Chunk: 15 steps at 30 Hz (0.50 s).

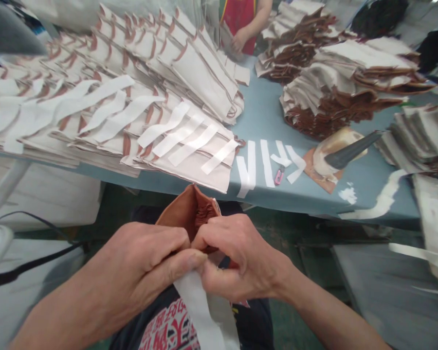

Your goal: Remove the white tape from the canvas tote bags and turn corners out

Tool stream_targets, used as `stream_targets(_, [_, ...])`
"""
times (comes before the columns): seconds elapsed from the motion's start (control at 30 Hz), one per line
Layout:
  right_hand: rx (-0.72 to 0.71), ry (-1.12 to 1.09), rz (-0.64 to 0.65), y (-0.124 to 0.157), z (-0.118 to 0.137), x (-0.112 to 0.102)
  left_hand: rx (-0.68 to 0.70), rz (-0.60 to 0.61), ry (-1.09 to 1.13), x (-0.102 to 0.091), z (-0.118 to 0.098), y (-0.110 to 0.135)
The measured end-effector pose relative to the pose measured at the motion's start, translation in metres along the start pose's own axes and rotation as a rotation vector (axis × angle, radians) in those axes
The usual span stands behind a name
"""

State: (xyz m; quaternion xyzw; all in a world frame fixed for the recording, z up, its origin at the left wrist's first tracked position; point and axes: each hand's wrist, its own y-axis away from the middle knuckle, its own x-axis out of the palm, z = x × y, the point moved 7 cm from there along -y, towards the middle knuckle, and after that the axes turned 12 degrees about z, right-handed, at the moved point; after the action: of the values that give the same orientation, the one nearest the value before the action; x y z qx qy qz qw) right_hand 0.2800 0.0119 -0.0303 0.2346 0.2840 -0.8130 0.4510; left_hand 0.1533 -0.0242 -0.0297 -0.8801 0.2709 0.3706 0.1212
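Note:
Both my hands meet low in the middle of the view, in front of my lap. My left hand and my right hand are closed, pinching the same brown leather piece, which stands up between them with its folded edge toward the table. A white strip hangs down from under my thumbs over my dark printed shirt.
A blue-grey table carries overlapping cream-and-brown pieces with white strips at left, heaped stacks at right, loose white strips, a small pink tool and a dark cone-shaped tool. Another person in red works at the far side.

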Motion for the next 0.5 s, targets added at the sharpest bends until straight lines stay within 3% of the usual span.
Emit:
stream_targets(0.17, [0.060, 0.004, 0.000, 0.008, -0.002, -0.006, 0.020, -0.125, 0.184, 0.011, -0.001, -0.010])
stream_targets(0.3, [0.166, -0.374, 0.180, 0.011, -0.017, -0.001, -0.010, -0.109, 0.500, 0.029, 0.011, -0.014])
stream_targets(0.4, [0.173, -0.565, 0.300, 0.012, -0.026, 0.007, -0.034, -0.122, 0.608, 0.035, 0.020, -0.013])
stream_targets(0.5, [0.010, -0.266, 0.209, 0.012, -0.021, 0.001, -0.072, -0.100, 0.636, 0.041, 0.026, -0.012])
